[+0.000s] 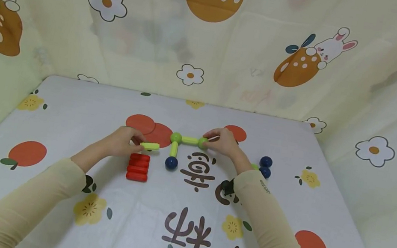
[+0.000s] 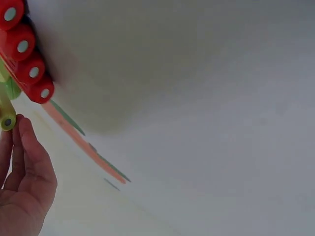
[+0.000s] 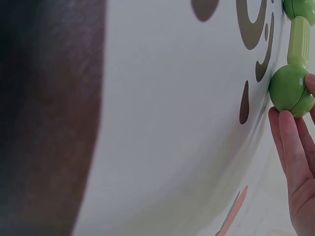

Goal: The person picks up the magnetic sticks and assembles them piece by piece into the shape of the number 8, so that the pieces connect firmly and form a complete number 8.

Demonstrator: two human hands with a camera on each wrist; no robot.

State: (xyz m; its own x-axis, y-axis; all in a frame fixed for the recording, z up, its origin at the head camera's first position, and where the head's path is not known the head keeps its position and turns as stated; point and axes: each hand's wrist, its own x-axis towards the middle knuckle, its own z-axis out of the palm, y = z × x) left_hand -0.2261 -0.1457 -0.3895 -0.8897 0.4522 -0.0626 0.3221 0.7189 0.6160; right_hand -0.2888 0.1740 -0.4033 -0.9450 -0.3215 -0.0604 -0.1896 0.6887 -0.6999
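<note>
My left hand pinches a yellow-green magnetic rod by one end; a metal disc shows on the rod's tip in the left wrist view. With thumb and fingers, my right hand holds a green ball. That ball joins a yellow-green rod leading to another green ball. From there a second rod runs toward me to a dark blue ball. Below the left hand lie several red rods in a stacked row.
Beside the right forearm sit two dark blue balls, with a green piece partly hidden by the wrist. A printed cloth covers the table, and a patterned curtain rises behind and at both sides.
</note>
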